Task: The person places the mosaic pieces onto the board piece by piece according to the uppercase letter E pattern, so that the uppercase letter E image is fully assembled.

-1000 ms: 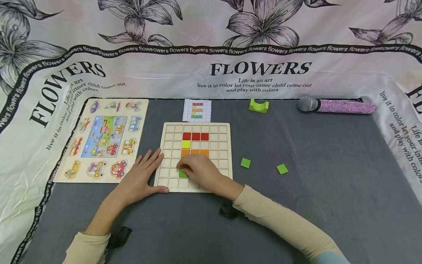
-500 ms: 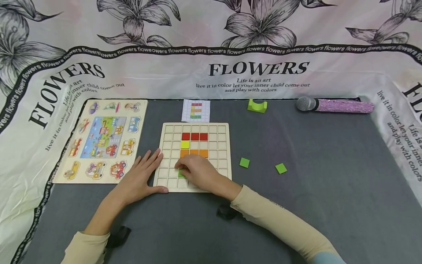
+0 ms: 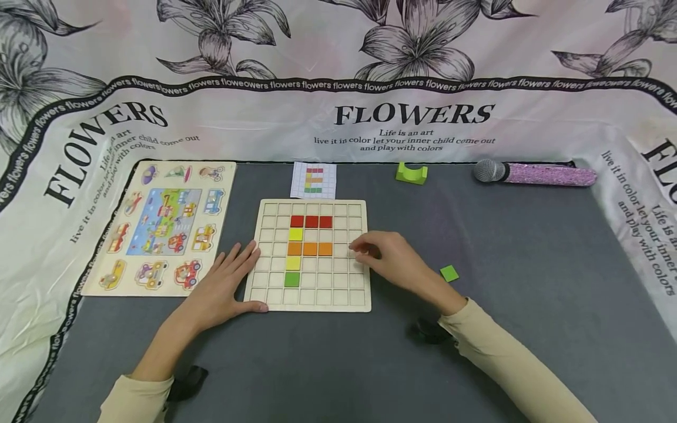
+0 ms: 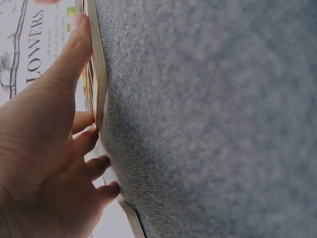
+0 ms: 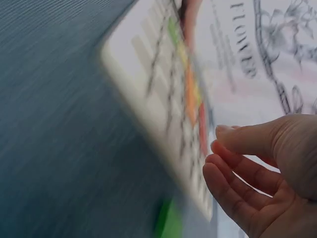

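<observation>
A pale wooden grid board [image 3: 338,296] carries several coloured square tiles: red in the top row, orange in the middle, yellow singles, and a green tile [image 3: 292,279] lowest. My left hand [image 3: 222,294] rests at the board's left edge, fingers spread and thumb on the lower corner. Above the board's right edge, my right hand [image 3: 399,261] has loosely bent fingers with nothing between them. A loose green tile [image 3: 449,273] lies right of that hand in the head view. In the right wrist view, a blurred green tile [image 5: 168,220] lies on the cloth below the fingers.
Behind the board lies a printed pattern card [image 3: 313,181]. A vehicle picture puzzle [image 3: 158,229] is at the left. Along the back are a light green curved block [image 3: 411,173] and a microphone [image 3: 534,173] with a pink glittery handle.
My right hand has let go of the lowest green tile, left it on the board, and moved right. It now covers where one loose green tile lay. My left hand has stayed put.
</observation>
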A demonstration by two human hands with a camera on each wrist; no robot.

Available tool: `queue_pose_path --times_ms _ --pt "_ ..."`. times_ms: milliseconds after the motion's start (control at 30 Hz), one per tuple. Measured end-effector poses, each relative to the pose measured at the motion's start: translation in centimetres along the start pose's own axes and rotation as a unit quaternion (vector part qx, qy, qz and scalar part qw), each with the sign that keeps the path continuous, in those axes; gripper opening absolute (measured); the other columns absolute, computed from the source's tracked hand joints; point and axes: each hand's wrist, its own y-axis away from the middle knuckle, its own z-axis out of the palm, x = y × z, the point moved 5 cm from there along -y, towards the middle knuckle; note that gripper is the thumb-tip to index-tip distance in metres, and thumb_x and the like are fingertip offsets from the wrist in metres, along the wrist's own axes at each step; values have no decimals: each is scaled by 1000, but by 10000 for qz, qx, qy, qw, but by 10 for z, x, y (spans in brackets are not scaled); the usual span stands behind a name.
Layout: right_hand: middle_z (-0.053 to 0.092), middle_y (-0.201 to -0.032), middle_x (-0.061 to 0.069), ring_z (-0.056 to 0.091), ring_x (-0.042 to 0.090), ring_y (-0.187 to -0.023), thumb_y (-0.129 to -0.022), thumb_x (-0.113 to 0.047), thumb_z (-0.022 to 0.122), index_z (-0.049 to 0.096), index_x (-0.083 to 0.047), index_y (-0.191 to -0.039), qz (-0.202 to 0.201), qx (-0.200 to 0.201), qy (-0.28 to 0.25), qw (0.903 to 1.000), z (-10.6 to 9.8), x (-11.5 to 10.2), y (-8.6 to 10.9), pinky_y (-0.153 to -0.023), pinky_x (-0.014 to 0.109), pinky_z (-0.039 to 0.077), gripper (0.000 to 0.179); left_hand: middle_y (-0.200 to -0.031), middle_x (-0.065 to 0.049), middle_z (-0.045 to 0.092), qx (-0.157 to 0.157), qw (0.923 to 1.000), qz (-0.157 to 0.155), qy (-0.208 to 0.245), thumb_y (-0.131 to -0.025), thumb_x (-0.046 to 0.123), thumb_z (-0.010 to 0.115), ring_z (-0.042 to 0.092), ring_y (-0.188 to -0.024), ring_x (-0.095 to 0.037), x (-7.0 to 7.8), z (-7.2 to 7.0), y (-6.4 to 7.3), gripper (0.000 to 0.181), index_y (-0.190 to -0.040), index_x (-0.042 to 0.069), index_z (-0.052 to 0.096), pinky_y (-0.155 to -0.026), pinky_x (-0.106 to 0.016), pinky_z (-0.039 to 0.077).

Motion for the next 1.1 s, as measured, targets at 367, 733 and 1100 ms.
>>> queue_pose_path --times_ms 367,733,1100 --pt "70 -102 8 66 20 -86 -81 -12 81 72 -5 -109 978 517 399 9931 -23 44 48 -75 37 55 30 -164 -9 14 25 10000 12 24 -74 69 70 8 -149 -37 1 2 1 113 -157 7 21 -119 -56 8" --pt "69 -90 3 66 16 -79 -77 -2 82 74 -4 -103 697 471 85 9964 -14 32 40 -70 31 56 28 -164 -9 14 72 9999 58 89 -75 67 71 9 -149 -38 1 2 3 113 -156 7 21 -119 -56 7" --pt "67 -85 -1 61 11 -78 -81 -4 79 73 -3 -105 405 73 -905 9951 -2 11 17 -69 28 56 25 -164 -10 14 39 10000 10 66 -74 67 71 9 -149 -38 2 0 1 114 -156 7 22 -119 -56 8"
